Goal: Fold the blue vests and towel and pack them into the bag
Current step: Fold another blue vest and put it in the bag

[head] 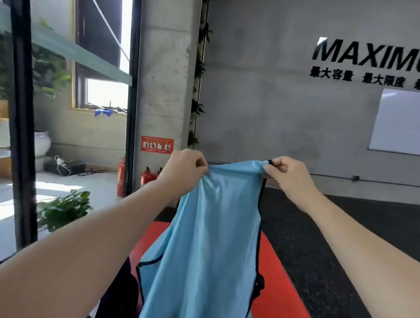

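A light blue mesh vest [207, 252] with dark trim hangs in the air in front of me, over a red mat [281, 296]. My left hand [185, 165] pinches the vest's top edge on the left. My right hand [288, 175] pinches the top edge on the right, at the dark trim. The vest drapes down past the bottom of the view. A dark object [118, 296], maybe the bag, lies partly hidden behind the vest and my left arm. No towel shows.
A concrete pillar [161, 72] and red fire extinguishers [148, 176] stand ahead on the left. A potted plant [63, 209] sits by a black-framed glass partition [22, 134]. Dark speckled floor [350, 257] runs right of the mat. A whiteboard [416, 123] hangs on the wall.
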{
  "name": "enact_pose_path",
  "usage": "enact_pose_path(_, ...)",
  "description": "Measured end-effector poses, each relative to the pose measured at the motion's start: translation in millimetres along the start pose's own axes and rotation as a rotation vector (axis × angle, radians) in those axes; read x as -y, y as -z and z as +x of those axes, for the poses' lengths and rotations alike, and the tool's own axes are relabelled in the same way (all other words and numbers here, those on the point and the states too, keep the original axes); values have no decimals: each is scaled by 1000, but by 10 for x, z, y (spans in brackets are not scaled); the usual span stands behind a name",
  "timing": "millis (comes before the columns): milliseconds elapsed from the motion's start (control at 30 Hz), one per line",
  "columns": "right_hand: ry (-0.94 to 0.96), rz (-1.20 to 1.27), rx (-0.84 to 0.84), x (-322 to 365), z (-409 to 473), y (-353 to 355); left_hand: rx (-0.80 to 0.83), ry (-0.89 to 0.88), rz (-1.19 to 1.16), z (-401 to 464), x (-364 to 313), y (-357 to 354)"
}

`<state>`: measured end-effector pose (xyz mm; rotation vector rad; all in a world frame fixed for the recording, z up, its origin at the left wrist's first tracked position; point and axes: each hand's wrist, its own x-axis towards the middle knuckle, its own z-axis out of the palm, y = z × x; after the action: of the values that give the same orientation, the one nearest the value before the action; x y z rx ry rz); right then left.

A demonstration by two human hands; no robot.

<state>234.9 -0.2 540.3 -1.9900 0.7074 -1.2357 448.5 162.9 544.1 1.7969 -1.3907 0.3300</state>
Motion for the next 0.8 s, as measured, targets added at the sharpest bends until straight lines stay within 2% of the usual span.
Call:
enact_pose_path(100, -135, -55, 90, -572, -5, -251, 92, 69, -16, -111, 345, -440)
enact_pose_path(200, -257, -311, 182, -1097, -213, -481, 217, 150, -70, -417, 622, -854)
enact_pose_path(267, -270, -433, 264, -1345, -522, -648, 302, 179, -63, -717, 775, -1075)
enact_pose_path(467, -254, -352, 628, -1874, -1689, -1193, 540, 314, -145, -1841, 1211, -1535)
enact_pose_path(600, -242, -389, 691, -2113, -2148, -1389, 539, 383, -184, -2389, 1356, -1631)
enact_pose_path(700, -302, -414, 736, -2214, -2296, -1404, 538, 356, -142, -2627, 1436, -1654)
enact_pose_path(800, -302, -426, 798, -2223, -2320, -1435, 567, 151, -13, -2748, 1453, -1667)
